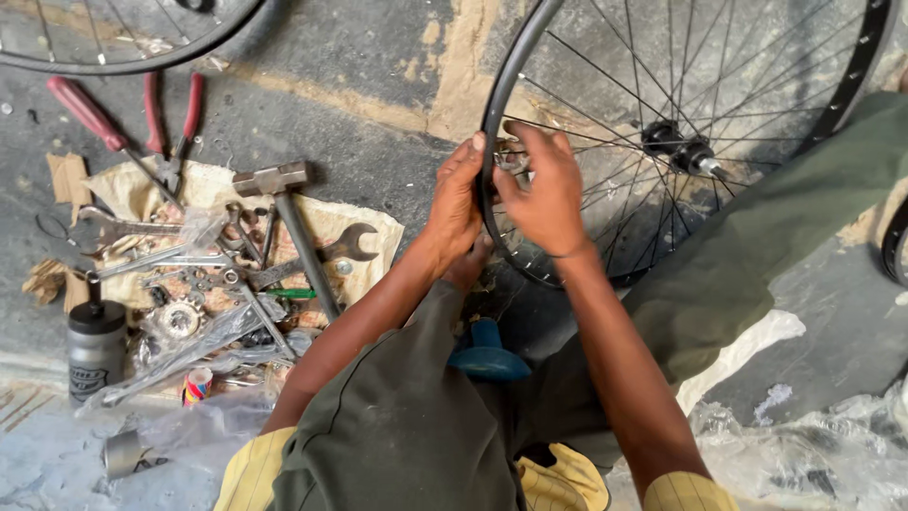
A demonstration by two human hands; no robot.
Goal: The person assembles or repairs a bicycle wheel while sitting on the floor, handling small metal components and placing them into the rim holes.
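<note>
From the head camera, two bare hands work on one black bicycle wheel that stands upright on the concrete floor, its hub at about two o'clock from the hands. A second wheel's rim curves across the top left corner, at ten o'clock from the hands and well apart from them.

The left hand wraps the wheel's rim from the outside: its fingers curl over the black edge and press against it in a grasp. The rim runs between the two hands. The right hand sits just inside the rim among the spokes, its fingers half bent and pinched around a small metal part at the rim; what exactly that part is cannot be told. The two hands touch at the thumbs.

At nine o'clock from the hands, a cloth lies on the floor with tools on it: one hammer with a steel head, one red-handled screwdriver, one pair of red-handled pliers and several spanners, too tangled to count. One grey bottle with a black cap stands at eight o'clock. One blue-handled tool lies between the person's knees, at six o'clock, just below the hands. Crumpled clear plastic lies at four o'clock.
</note>
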